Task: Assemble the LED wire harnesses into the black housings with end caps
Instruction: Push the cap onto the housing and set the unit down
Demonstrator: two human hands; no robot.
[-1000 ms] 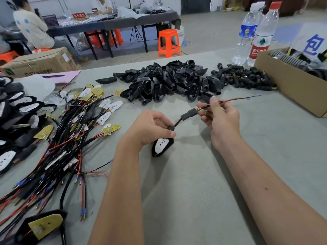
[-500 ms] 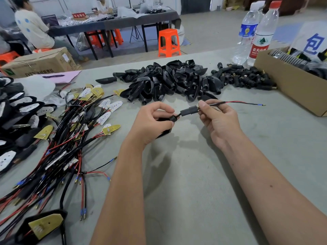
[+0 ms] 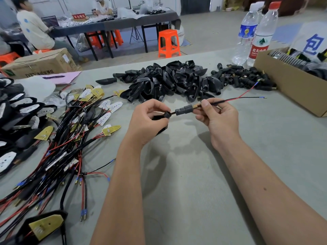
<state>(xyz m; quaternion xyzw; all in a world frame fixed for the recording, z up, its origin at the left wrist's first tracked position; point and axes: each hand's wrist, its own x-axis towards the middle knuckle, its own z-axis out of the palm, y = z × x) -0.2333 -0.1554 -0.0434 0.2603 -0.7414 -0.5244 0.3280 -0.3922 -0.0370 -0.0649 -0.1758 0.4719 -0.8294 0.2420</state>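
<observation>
**Harness held level between both hands above the grey table**

Head view: the left hand (image 3: 147,121) grips a black housing (image 3: 160,119), its round neck facing right. The right hand (image 3: 218,117) pinches the wire harness (image 3: 221,101) just behind the end cap (image 3: 184,109). The cap's long axis runs left to right, tilted slightly up toward the right; the red and black leads trail on rightward. Beyond lie a heap of housings (image 3: 168,80) and loose caps (image 3: 240,77) on the grey table (image 3: 185,183). Further back are orange stools and a seated person.
</observation>
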